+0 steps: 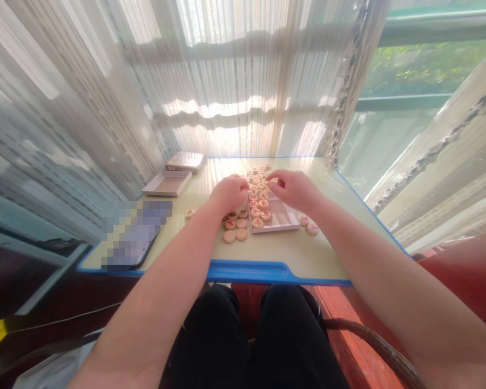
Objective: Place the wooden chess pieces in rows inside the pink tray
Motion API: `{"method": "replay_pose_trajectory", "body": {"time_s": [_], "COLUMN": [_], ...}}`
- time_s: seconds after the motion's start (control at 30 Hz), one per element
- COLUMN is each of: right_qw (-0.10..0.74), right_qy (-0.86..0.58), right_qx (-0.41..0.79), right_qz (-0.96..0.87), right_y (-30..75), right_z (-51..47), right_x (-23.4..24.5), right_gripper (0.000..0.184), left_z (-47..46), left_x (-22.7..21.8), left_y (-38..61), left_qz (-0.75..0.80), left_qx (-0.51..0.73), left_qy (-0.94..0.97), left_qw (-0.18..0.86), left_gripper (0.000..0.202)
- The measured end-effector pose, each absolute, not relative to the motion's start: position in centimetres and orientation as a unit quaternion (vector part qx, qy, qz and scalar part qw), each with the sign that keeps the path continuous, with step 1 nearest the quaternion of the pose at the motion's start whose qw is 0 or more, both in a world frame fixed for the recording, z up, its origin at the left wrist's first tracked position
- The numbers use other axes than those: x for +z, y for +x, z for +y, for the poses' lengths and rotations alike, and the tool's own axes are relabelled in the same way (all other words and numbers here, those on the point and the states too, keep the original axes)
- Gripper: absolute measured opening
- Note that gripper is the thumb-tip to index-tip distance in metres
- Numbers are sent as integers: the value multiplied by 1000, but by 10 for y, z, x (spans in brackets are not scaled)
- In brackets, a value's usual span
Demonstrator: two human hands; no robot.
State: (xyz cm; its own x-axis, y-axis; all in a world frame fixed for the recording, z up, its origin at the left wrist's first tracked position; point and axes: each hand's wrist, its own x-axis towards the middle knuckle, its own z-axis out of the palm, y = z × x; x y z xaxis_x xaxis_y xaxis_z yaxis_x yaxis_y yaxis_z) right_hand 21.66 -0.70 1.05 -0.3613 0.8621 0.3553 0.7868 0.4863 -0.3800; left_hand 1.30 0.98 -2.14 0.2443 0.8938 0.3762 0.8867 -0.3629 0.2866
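Pale wooden xiangqi pieces [256,186] with red characters lie heaped on a cream table [308,254] edged in blue, some inside a shallow white tray [281,220]. The left hand [229,194] curls over loose pieces beside the tray; the right hand [294,190] bunches its fingertips [272,183] at the heap. The hands are apart; whether either holds a piece cannot be told. Farther left sit a second tray [167,183] and a flat box [185,161].

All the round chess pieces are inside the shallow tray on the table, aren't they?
No, not all of them. The head view shows several round chess pieces lying on the table outside the shallow tray, on both its left and right sides.
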Motion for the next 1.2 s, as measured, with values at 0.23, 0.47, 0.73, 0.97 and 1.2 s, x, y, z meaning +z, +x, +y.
{"method": "replay_pose_trajectory", "body": {"time_s": [0.23,0.47,0.73,0.97,1.2], "right_qw": [209,97,85,49,52], "right_qy": [-619,-656,-680,-673,-663], "right_qx": [-82,14,48,49,44], "right_qz": [-752,-749,-727,-737,-746], "right_y": [237,236,231,230,230], "right_z": [13,13,11,11,11], "right_x": [6,9,6,6,4], "right_gripper": [31,33,36,29,30], "left_z": [15,14,11,8,10], "left_x": [-27,-25,-21,-17,-19], "left_y": [10,11,14,17,17], "left_qz": [559,573,561,560,547], "left_qx": [238,201,190,189,201], "left_qy": [794,794,806,806,812], "left_qw": [-1,16,14,25,31], "left_gripper": [32,36,34,32,31]}}
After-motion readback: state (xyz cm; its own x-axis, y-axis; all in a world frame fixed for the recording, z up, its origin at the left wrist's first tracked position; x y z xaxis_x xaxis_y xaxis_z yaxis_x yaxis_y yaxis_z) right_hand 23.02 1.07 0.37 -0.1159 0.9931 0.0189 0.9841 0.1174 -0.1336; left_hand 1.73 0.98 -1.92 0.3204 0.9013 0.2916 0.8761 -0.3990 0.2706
